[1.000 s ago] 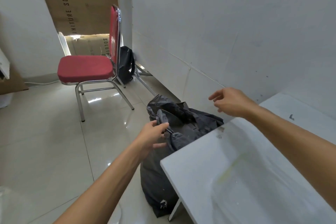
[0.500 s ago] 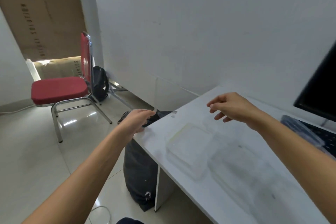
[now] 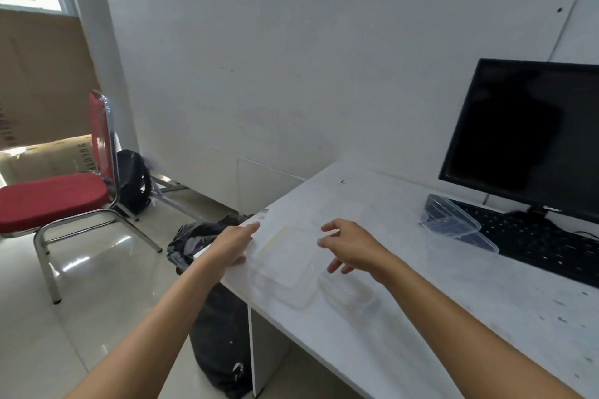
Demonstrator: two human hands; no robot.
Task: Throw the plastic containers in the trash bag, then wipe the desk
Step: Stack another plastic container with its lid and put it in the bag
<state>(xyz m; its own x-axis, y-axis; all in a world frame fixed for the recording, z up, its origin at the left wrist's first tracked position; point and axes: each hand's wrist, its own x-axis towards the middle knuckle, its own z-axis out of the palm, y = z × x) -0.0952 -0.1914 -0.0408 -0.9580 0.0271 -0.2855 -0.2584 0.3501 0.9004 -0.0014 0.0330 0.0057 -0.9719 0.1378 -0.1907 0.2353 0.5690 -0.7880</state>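
Your left hand (image 3: 235,244) and right hand (image 3: 348,244) are spread and empty, flanking the clear container (image 3: 285,264) at the desk (image 3: 453,317) corner; the trash bag (image 3: 194,236) sits at its 9 o'clock. A hasty grab could send it past the bag's slumped mouth.

Clear plastic containers (image 3: 285,266) flat on white desk (image 3: 453,317); black trash bag (image 3: 220,343) alongside
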